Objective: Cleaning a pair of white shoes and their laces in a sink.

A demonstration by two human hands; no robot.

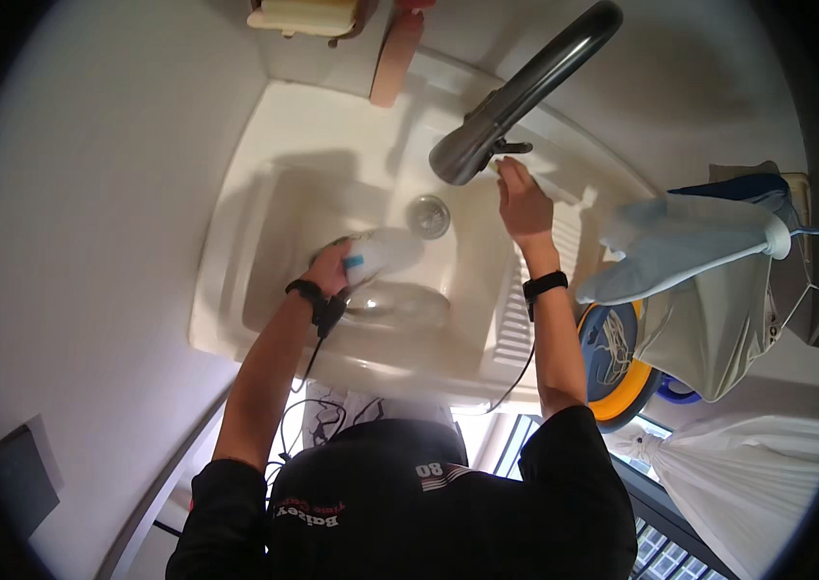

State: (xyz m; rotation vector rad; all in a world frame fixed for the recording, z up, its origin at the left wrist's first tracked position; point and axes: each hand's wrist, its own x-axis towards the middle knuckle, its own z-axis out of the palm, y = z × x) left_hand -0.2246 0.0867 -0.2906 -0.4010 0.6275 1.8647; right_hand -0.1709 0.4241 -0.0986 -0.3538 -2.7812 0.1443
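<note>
A white laundry sink with a ribbed washboard slope lies before me. Down in its basin, my left hand grips a whitish, blurred object with a blue patch; its exact kind is unclear. Just below that, a shiny, see-through rounded thing lies in the basin. My right hand is raised beside the metal faucet, its fingertips close to the small lever. Something small and yellow-green shows at those fingertips, too little to name. The round drain is between my hands.
To the right hang a light blue mitt-like cloth, a pale fabric bag and a blue-and-orange basin. A pink strip-like object and a soap holder are on the back wall. Black cables run from both wrist straps.
</note>
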